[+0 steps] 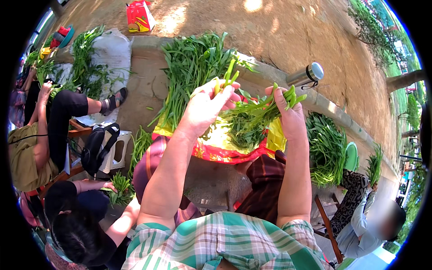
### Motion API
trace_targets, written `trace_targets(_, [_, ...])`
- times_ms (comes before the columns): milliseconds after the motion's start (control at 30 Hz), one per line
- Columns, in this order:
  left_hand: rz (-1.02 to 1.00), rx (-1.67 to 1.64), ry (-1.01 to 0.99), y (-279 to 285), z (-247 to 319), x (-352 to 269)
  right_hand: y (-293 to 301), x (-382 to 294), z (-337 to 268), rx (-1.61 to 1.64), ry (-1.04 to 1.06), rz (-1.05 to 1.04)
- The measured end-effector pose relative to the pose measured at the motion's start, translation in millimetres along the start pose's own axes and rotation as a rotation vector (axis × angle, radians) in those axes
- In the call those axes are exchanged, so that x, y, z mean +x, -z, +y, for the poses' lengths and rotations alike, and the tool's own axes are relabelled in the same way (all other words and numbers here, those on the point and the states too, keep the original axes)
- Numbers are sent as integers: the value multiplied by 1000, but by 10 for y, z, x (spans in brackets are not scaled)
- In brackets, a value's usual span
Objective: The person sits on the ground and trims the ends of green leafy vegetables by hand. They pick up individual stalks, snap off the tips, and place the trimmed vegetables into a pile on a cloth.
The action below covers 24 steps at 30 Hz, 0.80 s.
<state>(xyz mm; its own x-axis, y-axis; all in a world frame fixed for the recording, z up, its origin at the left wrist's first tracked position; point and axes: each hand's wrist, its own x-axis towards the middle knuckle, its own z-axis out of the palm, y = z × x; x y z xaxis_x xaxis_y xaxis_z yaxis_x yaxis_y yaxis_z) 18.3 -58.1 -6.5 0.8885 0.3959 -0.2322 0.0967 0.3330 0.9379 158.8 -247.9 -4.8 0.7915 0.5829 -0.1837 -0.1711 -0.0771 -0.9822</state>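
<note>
My left hand [206, 106] is raised in front of me, its fingers closed around a few short green stem pieces [230, 71]. To the right, my right hand [292, 119] grips a small bunch of leafy green stems [266, 109], which look like water spinach, cut ends up and leaves trailing left. Below both hands, a red and yellow sheet [233, 155] spreads between my knees, with loose greens [248, 133] lying on it. A large heap of long-leaved greens [195, 64] lies just beyond my left hand.
A steel tumbler [298, 78] stands by the concrete curb [337, 113]. More greens [325, 145] and a green basin [351, 156] are at right. A white plastic stool [125, 148] bears a black bag [98, 145]. People sit both sides, handling greens. A red bag [136, 20] stands beyond.
</note>
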Motion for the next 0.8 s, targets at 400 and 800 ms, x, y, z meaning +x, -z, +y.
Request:
trace_targets(400, [-115, 37, 142, -128, -21, -38, -219, -31, 52, 173, -94, -112])
trace_targets(800, [-124, 173, 161, -80, 31, -35, -301, -19, 62, 87, -95, 51])
